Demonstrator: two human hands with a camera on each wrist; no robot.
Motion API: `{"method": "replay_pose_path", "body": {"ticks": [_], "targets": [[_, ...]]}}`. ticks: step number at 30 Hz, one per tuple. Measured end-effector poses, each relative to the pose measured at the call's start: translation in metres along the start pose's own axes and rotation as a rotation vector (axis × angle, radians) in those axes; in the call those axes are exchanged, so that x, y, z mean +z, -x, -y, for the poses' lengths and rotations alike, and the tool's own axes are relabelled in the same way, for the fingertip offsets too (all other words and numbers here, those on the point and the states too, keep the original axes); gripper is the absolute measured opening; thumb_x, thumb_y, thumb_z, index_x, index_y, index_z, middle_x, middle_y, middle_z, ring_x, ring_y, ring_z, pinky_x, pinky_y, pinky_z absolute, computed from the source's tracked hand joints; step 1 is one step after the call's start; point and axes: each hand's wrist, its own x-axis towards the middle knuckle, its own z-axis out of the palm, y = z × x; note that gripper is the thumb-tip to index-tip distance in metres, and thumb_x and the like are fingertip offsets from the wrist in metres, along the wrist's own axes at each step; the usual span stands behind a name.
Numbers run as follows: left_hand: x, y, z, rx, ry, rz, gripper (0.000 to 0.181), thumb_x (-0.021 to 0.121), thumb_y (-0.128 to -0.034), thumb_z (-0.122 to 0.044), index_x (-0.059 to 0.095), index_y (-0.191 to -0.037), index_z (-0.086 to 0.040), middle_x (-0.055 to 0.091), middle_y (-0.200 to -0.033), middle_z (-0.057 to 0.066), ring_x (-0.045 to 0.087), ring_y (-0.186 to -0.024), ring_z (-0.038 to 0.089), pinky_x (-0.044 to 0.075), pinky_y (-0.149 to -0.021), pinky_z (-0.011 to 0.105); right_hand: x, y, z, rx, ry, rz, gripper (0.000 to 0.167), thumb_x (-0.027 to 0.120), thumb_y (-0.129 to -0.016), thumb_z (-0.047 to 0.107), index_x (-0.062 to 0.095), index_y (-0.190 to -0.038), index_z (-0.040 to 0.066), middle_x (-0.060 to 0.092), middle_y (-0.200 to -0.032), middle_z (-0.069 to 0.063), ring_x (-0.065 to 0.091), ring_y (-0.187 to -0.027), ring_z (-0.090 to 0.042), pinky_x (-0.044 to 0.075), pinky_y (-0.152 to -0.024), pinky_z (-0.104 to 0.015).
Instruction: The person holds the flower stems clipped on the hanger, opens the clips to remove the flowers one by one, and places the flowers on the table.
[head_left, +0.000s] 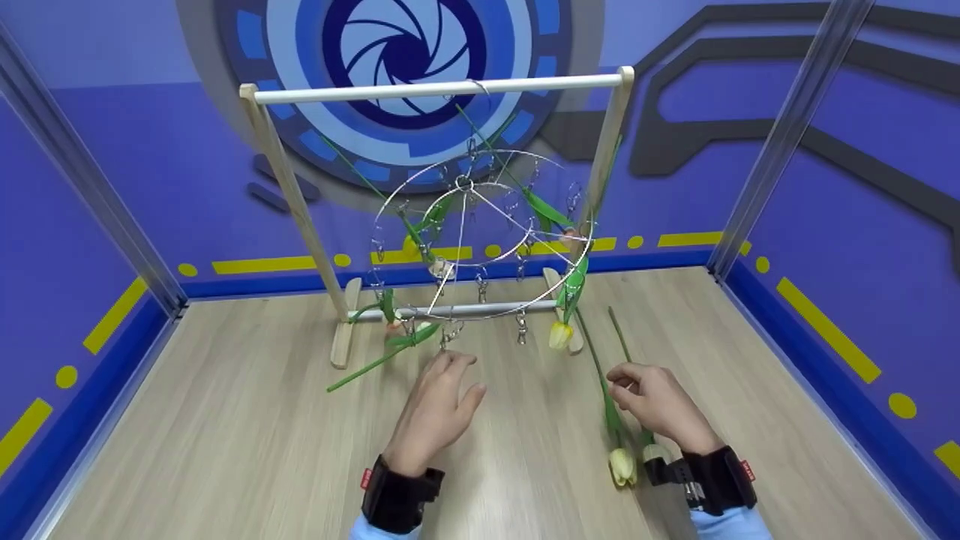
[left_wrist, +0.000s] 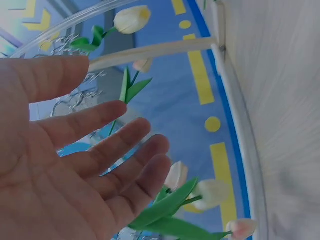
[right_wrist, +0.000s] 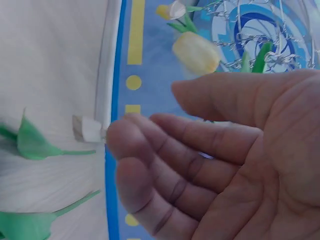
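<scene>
- Tulips (head_left: 613,420), a pair, lie on the table (head_left: 262,450) at the right hand (head_left: 660,401); both long axes run away from the person, heads near, stem ends far and leaning slightly left.
- One lies just left of the right hand; the second tulip (head_left: 654,453) passes beneath it, head part-hidden by the wrist strap (head_left: 724,480).
- Right hand: fingers loosely bent, thumb apart from them; I see nothing in its hold.
- Left hand (head_left: 435,416): palm spread, fingers parted and nearly straight, empty. Tips just below a metal clip (head_left: 445,337); contact, I cannot tell.
- Ring hanger (head_left: 464,183) hangs from the rack (head_left: 405,91), beyond both hands.
- Yellow tulip (head_left: 573,283) ahead, between the hands but nearer the right: head down, stem rising along the right post.
- Pink tulip (head_left: 546,210) farther off: head lower right, stem upper left.
- Low tulip (head_left: 367,371), ahead-left of the left hand: stem end aimed left and toward the person; flower end too crowded for me to read.
</scene>
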Motion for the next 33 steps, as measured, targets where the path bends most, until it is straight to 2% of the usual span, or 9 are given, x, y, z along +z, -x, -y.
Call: {"method": "replay_pose_path", "body": {"ticks": [6,10,12,15,18,22,26,30,33], "targets": [[-0.022,0.005,0.005,-0.065,-0.024,-0.004,0.032,0.067,-0.0993,-0.014,0.067,-0.126,0.004,0.064,-0.128,0.021,0.06,-0.121,0.038,0.049,-0.101,0.054,0.0,0.002,0.016,-0.107,-0.037,-0.071,0.017,0.065,-0.1,0.004,0.073,-0.115,0.004,0.072,-0.094,-0.003,0.066,-0.078,-0.01,0.054,-0.071,-0.029],[-0.033,0.008,0.011,-0.156,-0.008,0.011,0.033,0.066,-0.1003,-0.015,0.066,-0.127,0.005,0.064,-0.13,0.022,0.061,-0.121,0.039,0.051,-0.1,0.054,0.003,0.004,0.026,-0.153,-0.061,-0.134,0.015,0.067,-0.099,0.002,0.074,-0.111,0.006,0.072,-0.091,0.0,0.065,-0.076,-0.008,0.054,-0.07,-0.027],[-0.037,0.009,0.014,-0.212,0.003,0.002,0.034,0.066,-0.1007,-0.016,0.067,-0.127,0.004,0.067,-0.124,0.021,0.066,-0.111,0.036,0.055,-0.091,0.052,0.005,0.003,0.031,-0.182,-0.067,-0.164,0.014,0.068,-0.098,0.002,0.075,-0.109,0.006,0.072,-0.09,0.002,0.065,-0.075,-0.007,0.054,-0.069,-0.026],[-0.042,0.011,0.017,-0.269,-0.012,-0.039,0.032,0.066,-0.1008,-0.018,0.068,-0.125,0.003,0.069,-0.114,0.018,0.067,-0.091,0.029,0.055,-0.075,0.045,0.009,0.001,0.039,-0.235,-0.075,-0.203,0.013,0.069,-0.097,0.001,0.076,-0.107,0.005,0.072,-0.088,0.004,0.065,-0.074,-0.007,0.054,-0.066,-0.026],[-0.043,0.012,0.021,-0.28,-0.039,-0.11,0.031,0.067,-0.1003,-0.019,0.069,-0.122,0.003,0.068,-0.11,0.018,0.065,-0.087,0.03,0.053,-0.07,0.044,0.016,-0.003,0.046,-0.284,-0.086,-0.237,0.013,0.07,-0.095,-0.001,0.076,-0.105,0.005,0.073,-0.088,0.003,0.065,-0.073,-0.006,0.055,-0.064,-0.025],[-0.043,0.01,0.025,-0.276,-0.055,-0.202,0.033,0.066,-0.0999,-0.019,0.067,-0.125,0.003,0.066,-0.12,0.022,0.066,-0.108,0.039,0.054,-0.084,0.052,0.024,-0.009,0.055,-0.332,-0.091,-0.27,0.014,0.072,-0.093,-0.002,0.076,-0.103,0.005,0.074,-0.089,0.003,0.067,-0.074,-0.007,0.056,-0.064,-0.025],[-0.045,0.006,0.03,-0.287,0.004,-0.256,0.043,0.066,-0.1004,-0.02,0.061,-0.138,0.002,0.061,-0.134,0.025,0.059,-0.124,0.045,0.05,-0.098,0.059,0.032,-0.013,0.062,-0.351,-0.106,-0.278,0.013,0.072,-0.092,-0.003,0.076,-0.102,0.005,0.074,-0.089,0.002,0.067,-0.074,-0.009,0.055,-0.064,-0.024],[-0.045,0.001,0.033,-0.278,0.095,-0.276,0.053,0.067,-0.0993,-0.019,0.054,-0.146,0.002,0.052,-0.149,0.024,0.049,-0.137,0.044,0.04,-0.11,0.062,0.039,-0.014,0.067,-0.344,-0.145,-0.276,0.013,0.071,-0.093,-0.003,0.076,-0.102,0.005,0.074,-0.09,0.001,0.067,-0.075,-0.011,0.055,-0.065,-0.024],[-0.045,0.0,0.034,-0.248,0.115,-0.269,0.059,0.065,-0.0987,-0.014,0.046,-0.152,0.001,0.047,-0.154,0.023,0.045,-0.142,0.043,0.038,-0.113,0.061,0.044,-0.016,0.07,-0.338,-0.165,-0.281,0.014,0.071,-0.093,-0.003,0.076,-0.103,0.005,0.074,-0.089,0.001,0.067,-0.075,-0.012,0.055,-0.065,-0.024]]}}
